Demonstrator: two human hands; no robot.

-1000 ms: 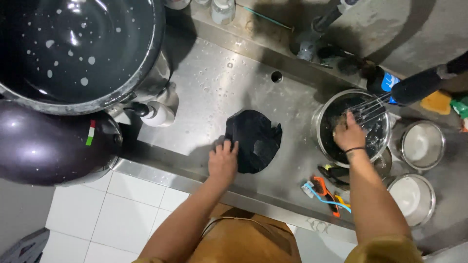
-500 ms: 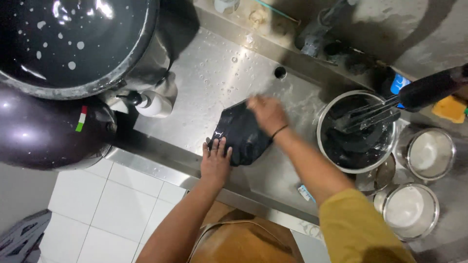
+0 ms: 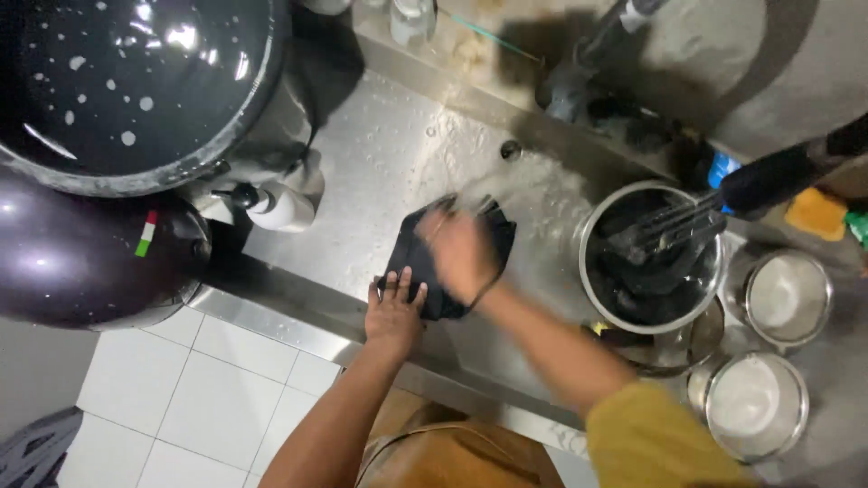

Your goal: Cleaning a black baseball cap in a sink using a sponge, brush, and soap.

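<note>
A black cloth (image 3: 409,258) lies flat on the wet steel sink floor (image 3: 380,163). My left hand (image 3: 395,305) presses on the cloth's near edge, fingers spread. My right hand (image 3: 463,250) lies on top of the cloth's middle, blurred with motion, palm down. Whether its fingers grip the cloth cannot be made out. A dark band circles the right wrist.
A steel pot (image 3: 653,258) with dark contents and a black whisk stands right of the cloth. Two steel bowls (image 3: 785,294) (image 3: 755,407) sit further right. A large black wok (image 3: 127,81) and a purple wok (image 3: 86,262) fill the left. A white bottle (image 3: 280,206) lies between them.
My right hand left the steel pot and swept left onto the black cloth. My left hand stayed on the cloth's near edge. The view tilted slightly.
</note>
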